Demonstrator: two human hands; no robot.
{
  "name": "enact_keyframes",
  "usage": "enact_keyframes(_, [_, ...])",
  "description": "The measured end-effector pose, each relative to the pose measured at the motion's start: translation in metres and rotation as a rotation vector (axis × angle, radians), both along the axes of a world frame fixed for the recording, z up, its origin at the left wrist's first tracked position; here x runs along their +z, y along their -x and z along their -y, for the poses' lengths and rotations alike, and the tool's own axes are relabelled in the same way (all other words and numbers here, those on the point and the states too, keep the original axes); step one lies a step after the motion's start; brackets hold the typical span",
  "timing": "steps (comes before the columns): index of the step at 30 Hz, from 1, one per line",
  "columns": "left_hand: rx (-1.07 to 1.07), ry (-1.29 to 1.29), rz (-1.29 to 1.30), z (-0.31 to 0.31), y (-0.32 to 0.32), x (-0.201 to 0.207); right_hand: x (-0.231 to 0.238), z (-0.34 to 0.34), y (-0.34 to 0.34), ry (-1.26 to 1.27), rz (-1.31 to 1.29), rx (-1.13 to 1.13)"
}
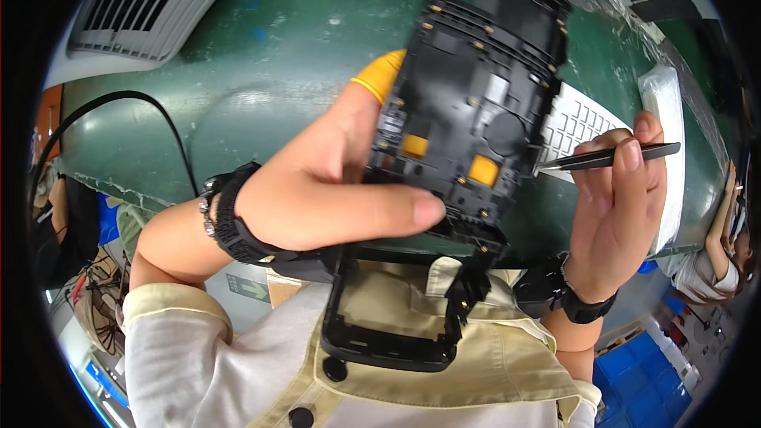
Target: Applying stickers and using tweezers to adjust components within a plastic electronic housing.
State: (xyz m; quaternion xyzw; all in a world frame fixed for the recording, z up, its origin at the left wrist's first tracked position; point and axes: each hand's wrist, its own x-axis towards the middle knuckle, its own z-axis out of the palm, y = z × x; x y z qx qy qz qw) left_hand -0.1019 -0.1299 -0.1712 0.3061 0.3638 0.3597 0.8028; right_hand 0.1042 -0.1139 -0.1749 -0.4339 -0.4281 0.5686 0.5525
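My left hand [317,190] is closed on a black plastic device housing [452,71], its thumb lying across the lower part. A yellow finger cot [380,75] covers one fingertip at the housing's left edge. Brass-coloured inserts dot the housing, and two yellow squares [483,169] sit on its inner face. Its lower end is an open frame [396,353], hanging in front of my apron. In my right hand [614,210] are dark tweezers [598,158], pinched between thumb and fingers. Their tips point left, close to the housing's right edge; whether they touch it I cannot tell.
Beyond the housing, a white sheet with rows of small rectangles [585,119] lies on the green tabletop [301,32]. A clear plastic-wrapped strip [670,143] is at the right. A slatted grey-white unit [151,8] stands far left, with a black cable [131,95] nearby. Another person [713,261] sits at far right.
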Motion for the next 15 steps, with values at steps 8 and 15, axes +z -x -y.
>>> enact_keyframes(8, [-0.073,-0.266,0.344,0.006,-0.007,-0.024,0.004,0.006,0.041,-0.01,0.17,-0.053])
enact_keyframes(15, [-0.028,-0.313,0.399,0.008,-0.007,-0.023,-0.003,0.008,0.039,-0.048,0.033,-0.012])
